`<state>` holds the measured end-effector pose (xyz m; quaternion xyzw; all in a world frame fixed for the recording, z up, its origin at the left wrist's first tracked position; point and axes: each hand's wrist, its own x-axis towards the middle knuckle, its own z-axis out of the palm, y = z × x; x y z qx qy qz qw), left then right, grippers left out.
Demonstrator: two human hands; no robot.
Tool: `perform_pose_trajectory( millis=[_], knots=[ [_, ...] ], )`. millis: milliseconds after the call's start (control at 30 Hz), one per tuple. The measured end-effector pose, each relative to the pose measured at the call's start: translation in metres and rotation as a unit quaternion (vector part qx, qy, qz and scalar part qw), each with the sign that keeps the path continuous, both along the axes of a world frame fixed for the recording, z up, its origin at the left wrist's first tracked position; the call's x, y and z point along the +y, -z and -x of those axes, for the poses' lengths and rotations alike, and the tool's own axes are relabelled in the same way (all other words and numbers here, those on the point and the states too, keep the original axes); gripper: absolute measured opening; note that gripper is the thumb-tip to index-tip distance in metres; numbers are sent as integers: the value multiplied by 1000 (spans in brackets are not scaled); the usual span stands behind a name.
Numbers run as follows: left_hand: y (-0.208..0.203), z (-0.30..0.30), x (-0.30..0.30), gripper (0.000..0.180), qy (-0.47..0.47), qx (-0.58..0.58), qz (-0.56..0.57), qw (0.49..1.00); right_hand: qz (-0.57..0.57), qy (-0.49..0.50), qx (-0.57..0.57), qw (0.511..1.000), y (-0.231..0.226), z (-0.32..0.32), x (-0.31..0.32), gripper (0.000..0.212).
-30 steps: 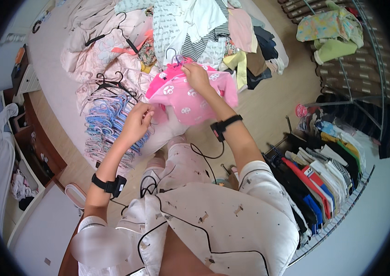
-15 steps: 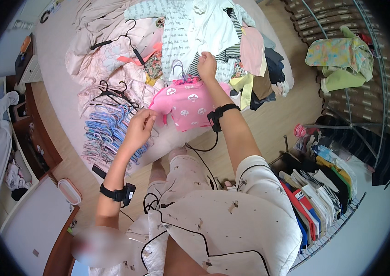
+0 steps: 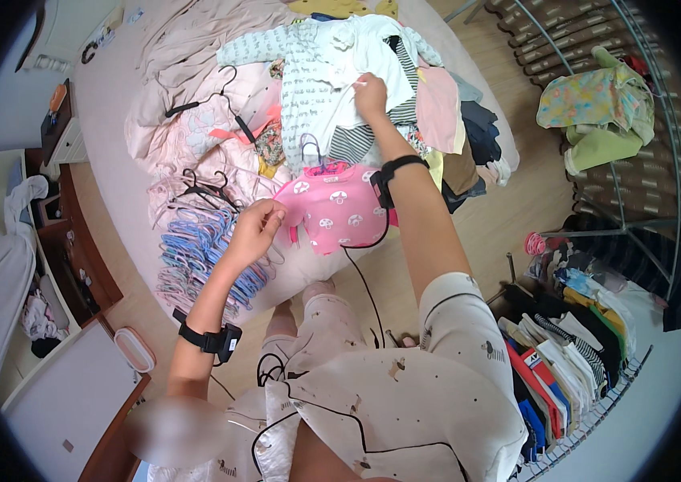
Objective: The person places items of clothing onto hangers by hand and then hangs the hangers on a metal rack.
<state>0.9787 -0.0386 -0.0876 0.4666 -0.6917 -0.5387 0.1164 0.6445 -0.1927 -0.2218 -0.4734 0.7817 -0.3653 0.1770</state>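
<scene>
Out over the pile of clothes, my right hand (image 3: 371, 98) is closed on the cloth of a white top (image 3: 384, 68), pinching it between thumb and fingers. A pink long-sleeved top with white mushroom prints (image 3: 336, 210) lies flat at the bed's near edge. A purple hanger (image 3: 309, 146) pokes out of its neck. At that top's left sleeve, my left hand (image 3: 256, 231) has its fingers pressed together and appears to pinch the sleeve edge. Under the white top lie a pale printed garment (image 3: 300, 88) and a black-and-white striped one (image 3: 350, 145).
Many blue and pink hangers (image 3: 204, 249) are heaped left of the pink top, beside black hangers (image 3: 208, 190). More clothes (image 3: 441, 100) lie to the right on the bed (image 3: 103, 145). A metal rack (image 3: 670, 161) and a row of hung clothes (image 3: 557, 369) stand at right.
My right hand has moved from beside the purple hanger up onto the white top and taken hold of it. My left hand stays by the pink sleeve. The whole view has shifted slightly.
</scene>
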Motion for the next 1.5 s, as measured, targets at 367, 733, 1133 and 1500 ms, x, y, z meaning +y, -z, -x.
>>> perform_pose_trajectory(
  millis=[367,733,1133,1500],
  knots=[
    [-12,62,-57,38,-193,190,-108,956,137,-75,-365,918,-134,-14,100,10],
    [-35,83,-39,19,-206,152,-224,940,151,-244,-216,933,-156,-120,233,10],
    [-159,-5,7,24,202,36,409,889,240,-196,-89,947,-236,-102,240,24],
    [-198,-120,59,24,70,111,458,879,196,-331,-123,915,-281,-222,248,19]
  ],
)
